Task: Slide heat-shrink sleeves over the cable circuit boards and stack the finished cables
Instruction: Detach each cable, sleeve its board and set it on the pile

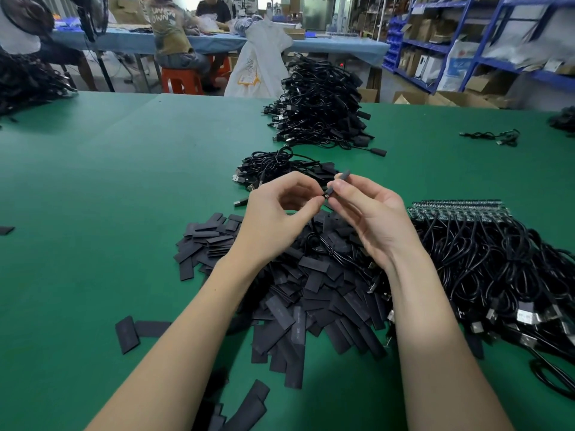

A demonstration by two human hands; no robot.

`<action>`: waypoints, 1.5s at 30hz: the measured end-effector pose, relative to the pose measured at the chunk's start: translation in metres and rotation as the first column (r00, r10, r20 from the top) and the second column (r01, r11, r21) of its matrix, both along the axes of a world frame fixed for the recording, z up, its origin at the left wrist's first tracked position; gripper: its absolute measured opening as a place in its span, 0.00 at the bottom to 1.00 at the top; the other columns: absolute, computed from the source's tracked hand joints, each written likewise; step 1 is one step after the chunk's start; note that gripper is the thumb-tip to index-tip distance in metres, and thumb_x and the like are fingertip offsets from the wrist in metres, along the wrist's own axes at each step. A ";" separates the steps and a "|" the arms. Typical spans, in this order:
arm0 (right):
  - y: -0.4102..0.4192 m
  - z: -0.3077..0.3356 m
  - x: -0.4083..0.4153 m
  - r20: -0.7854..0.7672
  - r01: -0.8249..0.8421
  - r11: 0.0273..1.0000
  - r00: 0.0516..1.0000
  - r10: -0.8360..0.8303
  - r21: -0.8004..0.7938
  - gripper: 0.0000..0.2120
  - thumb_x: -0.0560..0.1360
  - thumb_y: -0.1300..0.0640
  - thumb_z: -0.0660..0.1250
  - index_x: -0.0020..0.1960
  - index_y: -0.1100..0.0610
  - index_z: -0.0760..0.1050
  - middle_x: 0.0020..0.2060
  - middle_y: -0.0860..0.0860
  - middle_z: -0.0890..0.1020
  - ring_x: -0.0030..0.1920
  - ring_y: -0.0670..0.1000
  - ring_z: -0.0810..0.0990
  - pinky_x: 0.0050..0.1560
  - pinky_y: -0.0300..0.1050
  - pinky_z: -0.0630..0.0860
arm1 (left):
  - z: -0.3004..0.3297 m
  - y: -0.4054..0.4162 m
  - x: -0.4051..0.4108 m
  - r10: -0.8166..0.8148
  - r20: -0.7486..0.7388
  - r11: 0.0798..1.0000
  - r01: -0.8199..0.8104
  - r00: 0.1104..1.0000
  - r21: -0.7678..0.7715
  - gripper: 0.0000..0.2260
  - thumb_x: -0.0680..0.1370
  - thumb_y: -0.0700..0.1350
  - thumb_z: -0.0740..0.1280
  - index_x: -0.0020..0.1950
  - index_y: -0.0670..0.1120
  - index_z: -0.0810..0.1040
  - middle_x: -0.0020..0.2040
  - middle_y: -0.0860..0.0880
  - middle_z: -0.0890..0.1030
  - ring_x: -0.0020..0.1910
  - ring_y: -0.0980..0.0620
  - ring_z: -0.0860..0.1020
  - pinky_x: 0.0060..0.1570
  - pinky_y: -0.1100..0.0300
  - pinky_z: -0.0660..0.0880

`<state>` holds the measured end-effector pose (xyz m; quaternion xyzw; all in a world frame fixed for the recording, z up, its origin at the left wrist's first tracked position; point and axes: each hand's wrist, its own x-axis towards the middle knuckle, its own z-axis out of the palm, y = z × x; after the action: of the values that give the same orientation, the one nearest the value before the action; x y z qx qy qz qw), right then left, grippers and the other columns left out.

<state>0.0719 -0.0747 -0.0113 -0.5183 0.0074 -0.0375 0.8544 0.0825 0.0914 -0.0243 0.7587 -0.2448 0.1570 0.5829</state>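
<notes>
Loose heat-shrink sleeves [311, 290], flat black strips, are lying nearest the viewer in a wide heap on the green table [109, 181], spilling toward the near edge between the two forearms. Just right of the heap, a bundle of unsleeved cables [497, 269] is sprawling, with bare green circuit boards [460, 209] lined up in a row at its far side and USB plugs pointing toward the near side. Beyond the hands, a small stack of finished cables [280, 169] is sitting, and a much taller pile of cables [320, 104] is standing farther back.

Above the sleeve heap, the right hand [373, 219] is pinching one sleeve [337, 183] between thumb and fingers, tilted up and away. The left hand [277, 219] is pinching the end of a thin black cable [320, 244] at the sleeve's lower mouth, with the cable trailing down onto the heap; whether the board is already inside is too small to tell.

The sleeve looks feather-light, soft and easily flattened, so holding it by its edges should be keeping the mouth open. The board seems stiff but delicate at its solder joint; gripping close behind it, not on the limp cable, should be guiding it straighter.
</notes>
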 end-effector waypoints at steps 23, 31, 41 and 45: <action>0.002 -0.001 -0.001 -0.021 -0.023 0.997 0.999 0.025 0.070 0.25 0.64 0.62 0.78 0.58 0.69 0.79 0.47 0.57 0.86 0.48 0.50 0.86 0.47 0.37 0.81 | 0.001 -0.002 -0.005 0.116 0.048 0.993 -0.115 0.992 -0.023 0.03 0.73 0.34 0.76 0.43 0.40 0.84 0.39 0.49 0.86 0.38 0.56 0.83 0.44 0.59 0.81; -0.001 -0.003 -0.001 0.002 -0.088 0.996 0.996 0.088 0.025 0.14 0.66 0.61 0.77 0.51 0.61 0.84 0.48 0.57 0.87 0.49 0.50 0.87 0.47 0.36 0.81 | 0.001 -0.003 -0.004 0.098 0.041 0.995 -0.096 0.994 -0.041 0.03 0.73 0.34 0.76 0.42 0.41 0.84 0.40 0.51 0.86 0.38 0.56 0.84 0.44 0.62 0.80; -0.001 -0.001 -0.001 -0.040 -0.105 0.993 0.993 0.107 0.055 0.10 0.65 0.61 0.78 0.46 0.59 0.87 0.49 0.57 0.87 0.50 0.50 0.87 0.47 0.36 0.81 | 0.002 -0.003 -0.003 0.102 0.061 0.995 -0.100 0.993 -0.029 0.03 0.72 0.34 0.76 0.42 0.41 0.84 0.39 0.50 0.86 0.38 0.55 0.84 0.44 0.61 0.81; 0.000 -0.001 -0.001 -0.029 -0.118 0.992 0.992 0.120 0.043 0.09 0.65 0.61 0.78 0.45 0.58 0.87 0.48 0.56 0.87 0.49 0.49 0.87 0.47 0.35 0.81 | 0.003 -0.002 -0.002 0.105 0.077 0.994 -0.104 0.991 -0.021 0.03 0.72 0.34 0.76 0.42 0.41 0.85 0.39 0.51 0.86 0.38 0.55 0.84 0.44 0.61 0.81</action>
<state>0.0705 -0.0748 -0.0123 -0.5005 -0.0092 0.0219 0.8654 0.0800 0.0898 -0.0210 0.7590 -0.2258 0.2188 0.5702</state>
